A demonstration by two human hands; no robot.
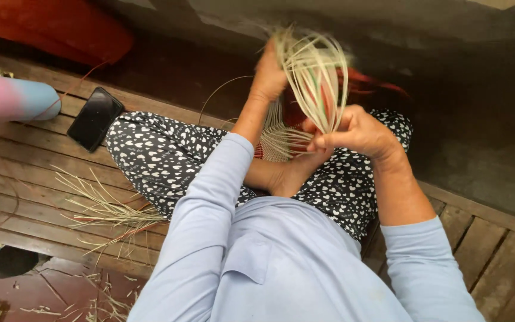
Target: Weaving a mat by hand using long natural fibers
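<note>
Fingers of the right hand (353, 134) pinch looped pale reed strips (314, 74) rising straight above them (left hand (267, 74) grips alongside, equally close).

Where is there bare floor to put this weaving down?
Bare planks lie between the phone and the loose straw, and past the right elbow. The lap is crowded: both the left hand and the right hand grip the strips.
</note>
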